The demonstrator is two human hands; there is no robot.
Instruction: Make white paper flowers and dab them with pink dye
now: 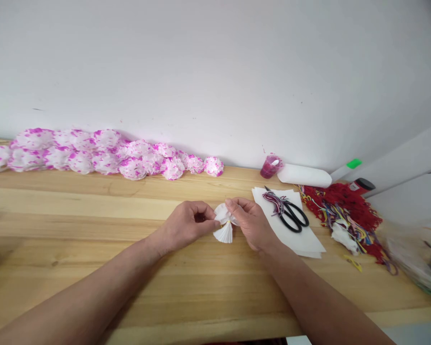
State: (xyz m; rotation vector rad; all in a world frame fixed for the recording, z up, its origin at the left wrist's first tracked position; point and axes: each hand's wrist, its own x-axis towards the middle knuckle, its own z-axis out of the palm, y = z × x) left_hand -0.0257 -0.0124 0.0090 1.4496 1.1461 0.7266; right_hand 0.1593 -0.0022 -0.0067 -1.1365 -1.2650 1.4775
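Both of my hands meet over the middle of the wooden table (pixel 93 268). Between them is a small white pleated paper fan (pixel 224 224), pinched at its centre and fanning out above and below. My left hand (pixel 187 224) pinches its left side with fingers curled. My right hand (pixel 249 221) grips its right side between thumb and fingertips.
A row of several pink-and-white paper flowers (pixel 104 154) lies along the wall. To the right are white paper sheets (pixel 301 235) with black scissors (pixel 292 215) and threads on them, a pink cup (pixel 271 166), a white roll (pixel 303 175) and a red tangle of cords (pixel 345 206).
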